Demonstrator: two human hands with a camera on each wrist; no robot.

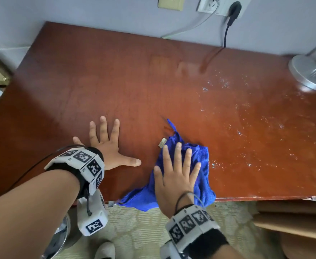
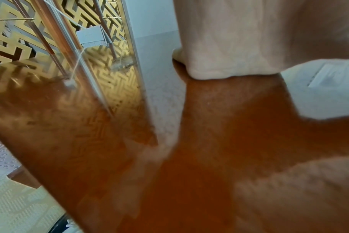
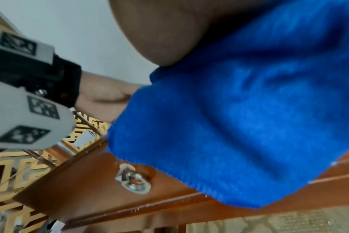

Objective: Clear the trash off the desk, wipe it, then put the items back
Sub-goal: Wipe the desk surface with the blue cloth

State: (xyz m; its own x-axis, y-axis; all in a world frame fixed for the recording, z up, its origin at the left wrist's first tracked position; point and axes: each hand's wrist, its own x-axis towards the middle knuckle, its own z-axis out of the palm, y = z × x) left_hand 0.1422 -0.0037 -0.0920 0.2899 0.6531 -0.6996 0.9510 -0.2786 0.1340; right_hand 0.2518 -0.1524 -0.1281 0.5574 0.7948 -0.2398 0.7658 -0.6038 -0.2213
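The reddish-brown wooden desk (image 1: 134, 81) fills the head view. A crumpled blue cloth (image 1: 200, 176) lies at its near edge, one corner hanging over the front; in the right wrist view the blue cloth (image 3: 239, 118) droops past the desk front. My right hand (image 1: 176, 171) lies flat on the cloth, fingers straight and spread, pressing it down. To its left, my left hand (image 1: 106, 146) rests palm-down on bare wood with fingers splayed and holds nothing. Water droplets (image 1: 247, 118) speckle the right half of the desk.
A metal lamp base (image 1: 310, 71) stands at the far right corner. A black cable (image 1: 226, 34) and a white cable (image 1: 187, 28) run from wall sockets to the back edge. A drawer with a metal pull (image 3: 133, 178) sits under the desk. Carpet lies below.
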